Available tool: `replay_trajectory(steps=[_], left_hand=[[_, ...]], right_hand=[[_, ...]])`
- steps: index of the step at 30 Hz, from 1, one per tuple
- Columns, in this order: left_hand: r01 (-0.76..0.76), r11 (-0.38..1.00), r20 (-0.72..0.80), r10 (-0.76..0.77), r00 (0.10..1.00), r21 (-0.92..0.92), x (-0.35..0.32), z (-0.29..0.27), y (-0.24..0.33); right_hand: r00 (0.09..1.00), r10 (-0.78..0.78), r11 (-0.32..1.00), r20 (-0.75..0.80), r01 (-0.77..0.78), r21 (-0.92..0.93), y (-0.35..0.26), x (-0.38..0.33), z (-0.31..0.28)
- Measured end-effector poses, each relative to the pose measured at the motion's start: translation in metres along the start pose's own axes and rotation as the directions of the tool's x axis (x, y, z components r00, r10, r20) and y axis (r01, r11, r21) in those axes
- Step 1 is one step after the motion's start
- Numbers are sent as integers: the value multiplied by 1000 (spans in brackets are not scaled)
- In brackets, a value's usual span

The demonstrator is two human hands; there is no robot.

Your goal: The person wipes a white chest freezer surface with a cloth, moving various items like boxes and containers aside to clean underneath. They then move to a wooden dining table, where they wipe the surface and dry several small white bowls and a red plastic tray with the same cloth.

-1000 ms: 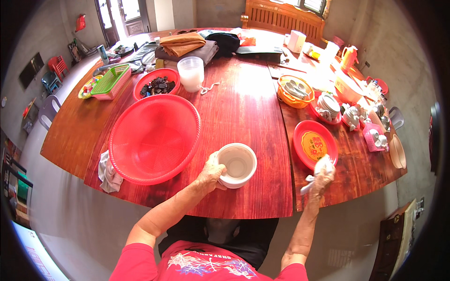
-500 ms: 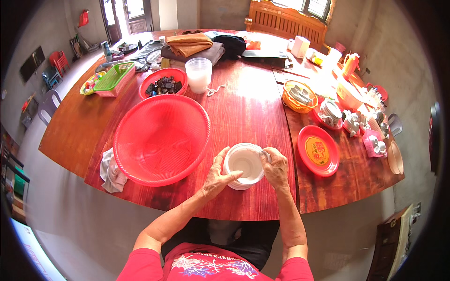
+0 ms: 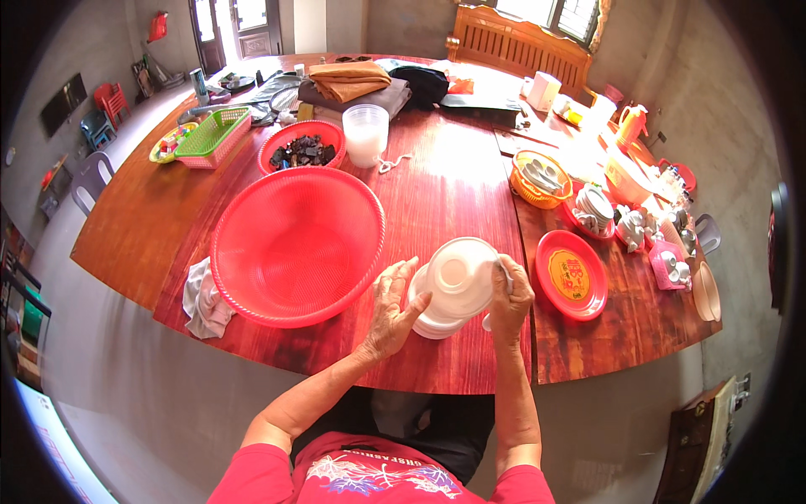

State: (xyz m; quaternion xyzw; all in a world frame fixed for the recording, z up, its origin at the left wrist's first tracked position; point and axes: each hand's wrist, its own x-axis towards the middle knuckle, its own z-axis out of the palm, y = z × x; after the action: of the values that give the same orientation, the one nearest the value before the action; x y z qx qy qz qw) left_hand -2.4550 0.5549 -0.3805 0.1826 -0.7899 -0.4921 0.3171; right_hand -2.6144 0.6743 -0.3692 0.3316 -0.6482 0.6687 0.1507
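A white bowl is tipped over the top of a short stack of white bowls, its round base turned up to me. My right hand grips its right edge, with fingers curled and a bit of something whitish showing between them, perhaps cloth. At the left of the stack, my left hand is open, its fingers stretched out and the thumb pointing at the bowls. Whether the left fingers touch the stack is hard to tell. Close by on the left stands a large red plastic basket.
A crumpled pale cloth hangs at the table's near left edge. Beyond the basket stand a red bowl of dark pieces and a translucent tub. On the right lie a red tray and an orange basket of spoons.
The top white bowl has been lifted and tipped by my right hand, so its base shows instead of its inside. My left hand has loosened and its fingers are straighter.
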Motion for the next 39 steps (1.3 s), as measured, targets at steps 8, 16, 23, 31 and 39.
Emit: replay_trajectory(steps=[8, 16, 23, 31, 39], left_hand=[[-95, 801, -48, 82, 995, -591, -1, -3, 54], [60, 544, 65, -10, 998, -837, -28, -2, 70], [144, 324, 92, -171, 981, -935, -41, -16, 42], [249, 275, 203, -184, 962, -929, -48, 0, 45], [205, 519, 125, -184, 975, -830, -63, -11, 49]], right_hand=[[997, -59, 994, -59, 53, -100, -80, 4, -20], [866, 383, 924, 322, -362, -126, -88, -46, -14], [904, 399, 839, 151, -427, 337, -125, -30, -35], [613, -35, 812, 789, 478, -335, -120, -44, -4], [468, -97, 967, 878, 253, -28, -125, -57, -10]])
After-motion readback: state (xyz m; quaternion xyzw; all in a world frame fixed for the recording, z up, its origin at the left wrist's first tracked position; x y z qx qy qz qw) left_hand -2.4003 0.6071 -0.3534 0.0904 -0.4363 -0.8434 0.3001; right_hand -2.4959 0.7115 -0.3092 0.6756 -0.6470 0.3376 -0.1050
